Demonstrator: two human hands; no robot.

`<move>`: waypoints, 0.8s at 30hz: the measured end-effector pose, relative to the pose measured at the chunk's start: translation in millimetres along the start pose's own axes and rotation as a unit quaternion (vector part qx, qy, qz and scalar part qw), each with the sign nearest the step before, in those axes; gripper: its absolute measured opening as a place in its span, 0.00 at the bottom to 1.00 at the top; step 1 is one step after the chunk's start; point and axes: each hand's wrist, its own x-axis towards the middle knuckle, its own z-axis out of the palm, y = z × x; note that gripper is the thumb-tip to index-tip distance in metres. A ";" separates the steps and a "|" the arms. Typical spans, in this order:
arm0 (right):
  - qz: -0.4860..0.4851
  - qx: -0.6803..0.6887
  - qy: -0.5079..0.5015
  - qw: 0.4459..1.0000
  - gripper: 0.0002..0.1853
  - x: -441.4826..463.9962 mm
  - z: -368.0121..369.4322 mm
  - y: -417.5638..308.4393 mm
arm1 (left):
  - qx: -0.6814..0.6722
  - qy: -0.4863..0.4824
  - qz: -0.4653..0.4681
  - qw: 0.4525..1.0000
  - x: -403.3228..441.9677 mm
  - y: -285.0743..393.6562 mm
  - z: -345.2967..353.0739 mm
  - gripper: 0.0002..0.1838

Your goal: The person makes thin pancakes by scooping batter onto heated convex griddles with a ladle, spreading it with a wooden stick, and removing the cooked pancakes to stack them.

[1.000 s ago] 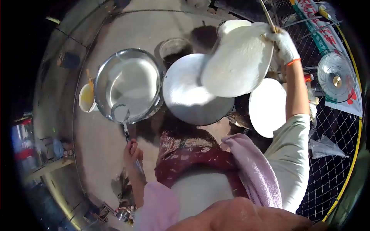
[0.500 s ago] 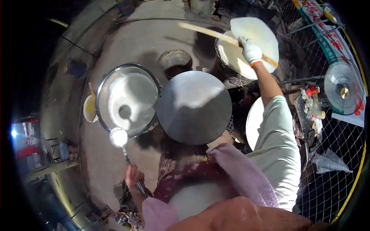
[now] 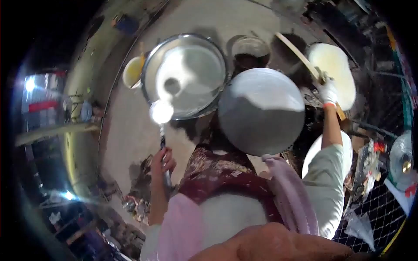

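Observation:
My left hand [image 3: 163, 161] is closed around the handle of a ladle [image 3: 161, 112], whose bowl glares bright white. The ladle bowl is over the near rim of a large metal basin [image 3: 146, 69] holding white batter [image 3: 196, 69]. In a white glove, my right hand [image 3: 327, 91] grips a long flat wooden stick [image 3: 300, 54] at the far right. A pale, thin round sheet [image 3: 342, 71] lies beside and partly behind that hand; whether the stick touches it I cannot tell. Between the two hands sits a round grey griddle [image 3: 261, 113] with a bare surface.
A small bucket [image 3: 251, 45] stands beyond the griddle. Left of the basin is a small tub with yellow contents [image 3: 132, 73]. A white round surface [image 3: 311, 158] shows under my right arm. At the right are a fan [image 3: 402, 152] and wire fencing [image 3: 374, 213].
The view has turned, shifting the basin and griddle up and right. My right hand with the stick and the pale sheet have moved rightward and down from the drum. The left hand still holds the ladle.

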 end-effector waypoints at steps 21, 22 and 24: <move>0.404 0.446 0.043 0.797 0.26 -443.8 61.8 -315.0 | 0.867 -0.226 0.210 0.391 485.9 35.2 -32.6 0.16; 0.416 0.465 0.042 0.780 0.27 -440.3 56.9 -328.9 | 0.870 -0.275 0.224 0.342 501.5 29.3 -51.3 0.16; 0.405 0.473 0.047 0.781 0.26 -446.2 66.8 -338.9 | 0.866 -0.364 0.247 0.237 523.1 15.8 -91.8 0.16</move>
